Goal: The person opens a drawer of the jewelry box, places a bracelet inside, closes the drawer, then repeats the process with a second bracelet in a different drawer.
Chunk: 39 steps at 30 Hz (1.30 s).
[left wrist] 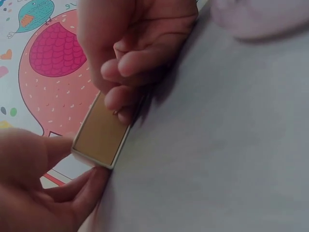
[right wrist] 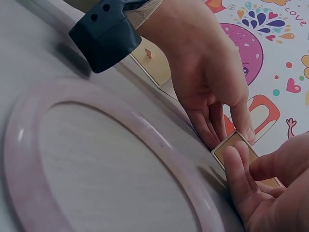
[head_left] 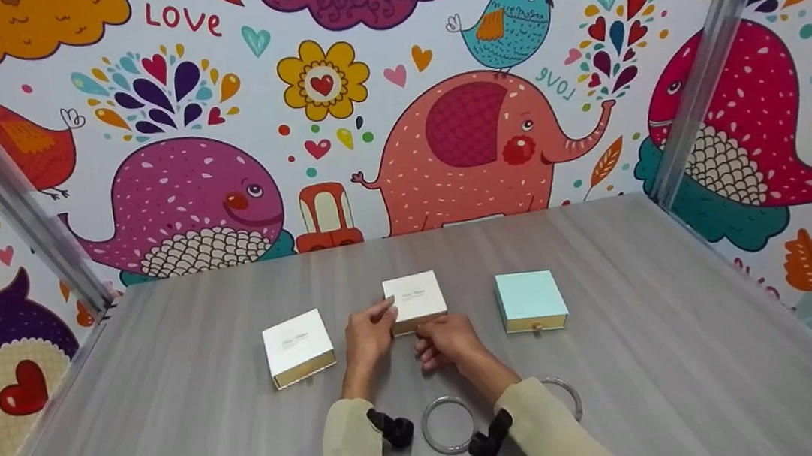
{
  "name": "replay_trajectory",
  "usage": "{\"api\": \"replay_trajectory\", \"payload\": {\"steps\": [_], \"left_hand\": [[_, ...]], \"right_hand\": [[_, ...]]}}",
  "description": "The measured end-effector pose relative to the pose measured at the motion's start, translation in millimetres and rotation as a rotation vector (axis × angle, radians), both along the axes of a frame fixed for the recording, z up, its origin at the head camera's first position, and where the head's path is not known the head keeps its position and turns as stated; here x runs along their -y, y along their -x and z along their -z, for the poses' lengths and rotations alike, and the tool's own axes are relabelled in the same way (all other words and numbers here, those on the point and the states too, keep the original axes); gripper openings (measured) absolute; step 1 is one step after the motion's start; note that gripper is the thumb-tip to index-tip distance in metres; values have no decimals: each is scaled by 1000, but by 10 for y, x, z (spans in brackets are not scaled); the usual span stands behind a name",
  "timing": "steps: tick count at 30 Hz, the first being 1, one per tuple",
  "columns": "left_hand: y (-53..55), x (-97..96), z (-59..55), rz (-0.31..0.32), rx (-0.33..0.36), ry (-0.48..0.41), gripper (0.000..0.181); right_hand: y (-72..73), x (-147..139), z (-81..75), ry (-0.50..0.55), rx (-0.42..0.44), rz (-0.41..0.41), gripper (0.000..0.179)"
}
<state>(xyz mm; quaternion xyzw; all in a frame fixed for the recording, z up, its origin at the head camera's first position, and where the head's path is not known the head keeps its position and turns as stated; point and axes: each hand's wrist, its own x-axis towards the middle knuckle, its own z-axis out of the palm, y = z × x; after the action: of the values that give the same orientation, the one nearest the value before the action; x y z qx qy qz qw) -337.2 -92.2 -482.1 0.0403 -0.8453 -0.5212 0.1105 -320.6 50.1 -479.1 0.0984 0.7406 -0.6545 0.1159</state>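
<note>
A small white drawer box point(head_left: 413, 292) with fine lettering on its lid sits upright at the middle of the table. My left hand point(head_left: 366, 340) grips its left side, thumb on the lid's edge in the head view. Gold covers the drawer front point(left wrist: 102, 131), which faces me and looks flush with the sleeve in the left wrist view. My right hand point(head_left: 452, 339) is at that front, thumb and index finger pinching the small pull tab, mostly hidden by the fingertips. The other right fingers are curled beneath.
Left of my hands stands another white box point(head_left: 297, 343) with a gold side; a mint-green box point(head_left: 532, 296) with a pull tab stands to the right. One translucent bangle point(head_left: 425, 427) lies between my forearms, another bangle point(head_left: 577, 397) partly behind the right sleeve. A patterned wall point(head_left: 323, 10) rises behind.
</note>
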Motion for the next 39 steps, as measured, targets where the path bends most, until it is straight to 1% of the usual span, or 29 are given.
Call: {"api": "replay_trajectory", "payload": {"steps": [4,6,10,14,21,25,32,35,39], "left_hand": [[-13,-1,11,29,9,-6,27],[-16,0,16,35,17,-13,28],[-12,-10,25,20,34,-24,29],[-9,-36,11,4,42,-36,28],[-9,-47,-30,-12,42,-39,27],[-6,-28,-38,-10,40,-36,28],[10,-2,-31,-8,47,-46,29],[8,3,-30,-8,51,-44,29],[2,4,-35,-3,55,-39,29]], "right_hand": [[-4,-9,10,-24,-6,4,18],[-7,-12,18,-34,-10,3,18],[-14,-17,29,-42,-15,0,18],[-20,-22,23,-47,-25,-2,17],[-38,-42,-8,-67,-48,-53,17],[-83,-41,-42,-123,-76,-65,20],[-142,-52,-81,-288,-198,-66,22],[-150,-72,-91,-314,-227,-66,22],[-151,-99,-94,-326,-244,-68,19]]}}
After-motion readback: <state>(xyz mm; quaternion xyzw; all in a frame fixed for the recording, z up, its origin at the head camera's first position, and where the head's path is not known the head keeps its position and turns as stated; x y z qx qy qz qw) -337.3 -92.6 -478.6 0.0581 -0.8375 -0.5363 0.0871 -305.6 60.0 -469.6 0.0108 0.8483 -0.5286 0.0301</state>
